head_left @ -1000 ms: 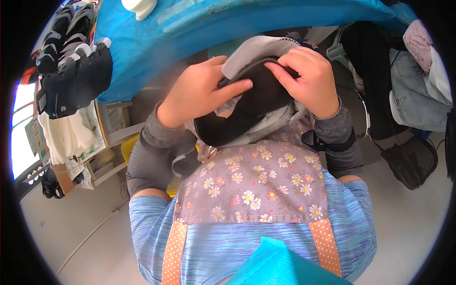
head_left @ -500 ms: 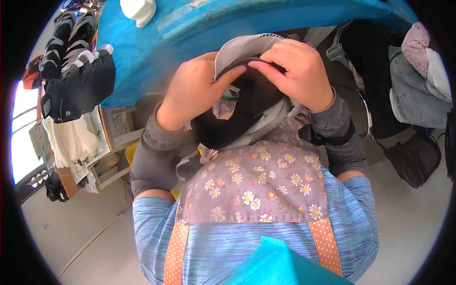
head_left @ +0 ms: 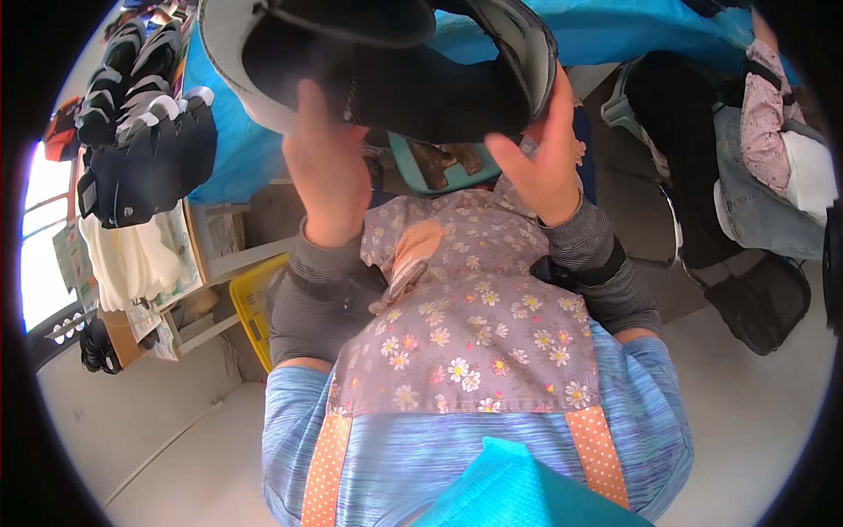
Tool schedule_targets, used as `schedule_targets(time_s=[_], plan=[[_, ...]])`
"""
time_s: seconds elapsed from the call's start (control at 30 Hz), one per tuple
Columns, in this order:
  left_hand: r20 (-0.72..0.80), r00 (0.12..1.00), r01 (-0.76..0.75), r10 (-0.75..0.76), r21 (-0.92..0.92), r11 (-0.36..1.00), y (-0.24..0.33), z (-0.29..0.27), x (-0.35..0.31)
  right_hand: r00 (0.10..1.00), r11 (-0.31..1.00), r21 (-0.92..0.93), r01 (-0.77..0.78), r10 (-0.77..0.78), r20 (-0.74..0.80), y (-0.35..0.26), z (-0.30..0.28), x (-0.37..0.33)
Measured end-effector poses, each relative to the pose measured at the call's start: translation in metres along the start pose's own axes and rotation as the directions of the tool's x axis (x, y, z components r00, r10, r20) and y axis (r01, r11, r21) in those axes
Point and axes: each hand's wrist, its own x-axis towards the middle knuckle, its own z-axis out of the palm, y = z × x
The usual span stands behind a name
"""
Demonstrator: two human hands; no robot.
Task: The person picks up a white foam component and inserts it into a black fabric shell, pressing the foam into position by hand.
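A black shoe upper (head_left: pixel 430 92) with a pale grey lining is raised in front of me at the top of the head view, its upper part cut off by the picture's edge. My left hand (head_left: pixel 327 176) grips its left end, the thumb lying against the dark inside and the other fingers mostly hidden. At the opposite end my right hand (head_left: pixel 546 162) holds the edge, with fingers along the outer side and the thumb below. Beneath it, my flowered apron (head_left: pixel 474 290) covers my lap, and a small peach-coloured scrap (head_left: pixel 420 239) lies on the cloth.
A blue-covered table (head_left: pixel 606 35) stretches across the far side. Several black shoe uppers (head_left: pixel 149 167) hang at left above white pieces (head_left: pixel 132 255). Near my left arm stands a yellow crate (head_left: pixel 250 307). A green stool (head_left: pixel 443 167) sits beyond my lap; another person's sleeve (head_left: pixel 764 123) shows at right.
The shoe upper has gone up and away from my lap, opening wider toward me. My hands have moved apart, from its rim to its two ends. The person at right has reached forward.
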Motion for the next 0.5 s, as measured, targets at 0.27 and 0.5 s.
schedule_targets(time_s=[0.27,0.5], plan=[[0.794,0.409,0.186,-0.449,0.410,0.893,0.077,-0.027,-0.009,0.986,0.976,-0.152,-0.157,0.163,0.029,-0.010,-0.020,0.025],[0.621,0.755,-0.545,0.212,0.413,0.730,0.062,-0.001,-0.011,0.789,0.888,-0.203,-0.413,0.460,0.408,-0.054,-0.014,0.013]])
